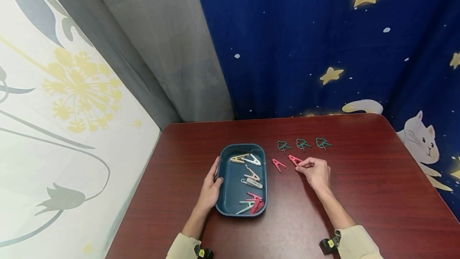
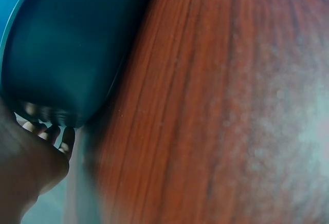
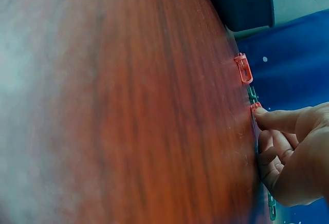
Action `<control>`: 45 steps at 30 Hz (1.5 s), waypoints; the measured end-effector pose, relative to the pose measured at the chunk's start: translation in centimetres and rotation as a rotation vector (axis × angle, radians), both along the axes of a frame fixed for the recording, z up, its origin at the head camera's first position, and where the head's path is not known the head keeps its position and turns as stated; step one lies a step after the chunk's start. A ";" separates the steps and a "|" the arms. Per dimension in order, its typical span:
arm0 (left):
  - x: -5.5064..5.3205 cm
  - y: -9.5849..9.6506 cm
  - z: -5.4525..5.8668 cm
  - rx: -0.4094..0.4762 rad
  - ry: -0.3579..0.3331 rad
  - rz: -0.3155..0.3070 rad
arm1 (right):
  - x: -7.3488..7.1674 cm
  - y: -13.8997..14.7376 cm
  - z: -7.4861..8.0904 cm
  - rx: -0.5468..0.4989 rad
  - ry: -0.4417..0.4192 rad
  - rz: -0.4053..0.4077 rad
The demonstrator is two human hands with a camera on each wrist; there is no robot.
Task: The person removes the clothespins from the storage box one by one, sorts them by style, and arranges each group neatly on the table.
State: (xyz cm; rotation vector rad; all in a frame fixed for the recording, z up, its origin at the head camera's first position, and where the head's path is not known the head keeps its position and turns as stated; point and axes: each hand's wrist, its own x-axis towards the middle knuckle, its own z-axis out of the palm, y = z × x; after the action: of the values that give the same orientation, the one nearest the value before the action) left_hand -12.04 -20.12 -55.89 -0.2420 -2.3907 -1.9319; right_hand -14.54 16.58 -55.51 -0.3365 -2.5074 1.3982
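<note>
My left hand (image 1: 209, 192) grips the left side of a dark blue tray (image 1: 223, 207), its thumb at the rim and its fingers along the outer wall. In the left wrist view the fingers (image 2: 67, 141) bend against the tray wall (image 2: 67, 54). To the tray's right, my right hand (image 1: 316, 172) pinches a red clothespin (image 1: 294, 160) between thumb and fingertips, at the table surface. A second red clothespin (image 1: 278, 165) lies between that hand and the tray. In the right wrist view the pinched clothespin (image 3: 255, 106) is mostly covered by the thumb.
Inside the tray are several clothespins: beige (image 1: 238, 158), white (image 1: 253, 160), pale green (image 1: 246, 207) and red (image 1: 256, 205). Three green clips (image 1: 283, 146) with rounded outlines form a row behind the red ones. The brown table (image 1: 287, 227) meets curtains at its far edge.
</note>
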 end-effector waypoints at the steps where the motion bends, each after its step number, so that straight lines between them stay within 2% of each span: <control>1: 0.0 0.0 0.0 0.001 -0.001 -0.001 | 0.0 0.0 0.0 0.003 -0.001 0.006; 11: 0.1 0.0 0.1 0.005 -0.005 -0.004 | 0.1 0.3 0.0 0.022 0.011 0.046; 18: 0.0 0.0 0.2 0.020 0.006 -0.009 | 0.1 0.4 -0.1 0.024 0.003 0.054; 25: 0.0 0.0 0.2 -0.002 -0.005 0.003 | 0.0 0.7 -0.2 0.006 -0.026 0.072; 28: 0.0 0.0 0.1 -0.007 -0.006 0.003 | 0.1 1.0 0.2 -0.038 -0.055 0.090; 32: 0.1 -0.1 0.0 -0.001 -0.004 -0.001 | 0.1 1.3 0.8 -0.114 -0.084 0.077; 34: 0.1 -0.1 0.1 0.001 -0.002 -0.002 | -0.1 1.3 1.2 -0.154 -0.073 0.055; 37: 0.1 -0.1 0.1 0.004 0.001 -0.003 | -0.5 1.0 1.9 -0.241 -0.009 0.054; 41: 0.2 0.0 0.2 0.010 0.000 -0.003 | -1.4 0.3 3.0 -0.342 0.104 0.146; 45: 0.2 0.0 0.1 -0.013 -0.005 0.005 | -2.5 -0.4 4.0 -0.399 0.185 0.315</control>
State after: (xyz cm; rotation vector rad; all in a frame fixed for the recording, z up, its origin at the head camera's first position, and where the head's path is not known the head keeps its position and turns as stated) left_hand -11.88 -20.08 -55.81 -0.2313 -2.4049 -1.9183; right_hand -17.04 16.22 -51.50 0.1243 -2.1887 1.9551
